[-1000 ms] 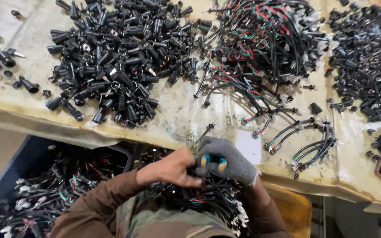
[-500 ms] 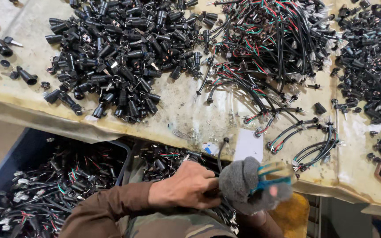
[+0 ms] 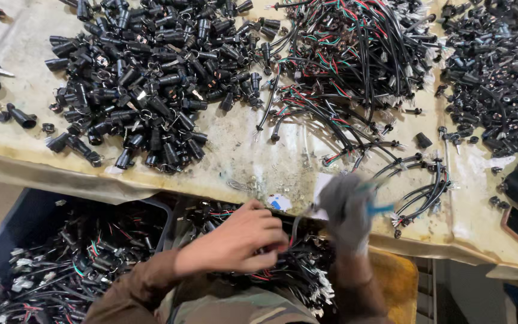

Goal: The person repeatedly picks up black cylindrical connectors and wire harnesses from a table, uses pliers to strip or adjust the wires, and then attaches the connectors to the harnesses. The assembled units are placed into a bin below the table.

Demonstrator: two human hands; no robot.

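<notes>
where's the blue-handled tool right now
In the head view, the blue-handled tool is in the gloved right hand, blurred, at the table's near edge, right of the bare left hand.

The person is wearing a brown top with long sleeves. The left sleeve (image 3: 142,288) is covering the arm down to the wrist, and its cloth is looking soft and a bit wrinkled. The left hand (image 3: 235,243) is wearing nothing at all. The right hand (image 3: 346,210) is wearing a grey knitted glove that is covering all the fingers; it is looking blurry. The right sleeve (image 3: 358,294) is showing the same brown. Lower down, green and brown camouflage clothing (image 3: 235,306) is showing.
</notes>
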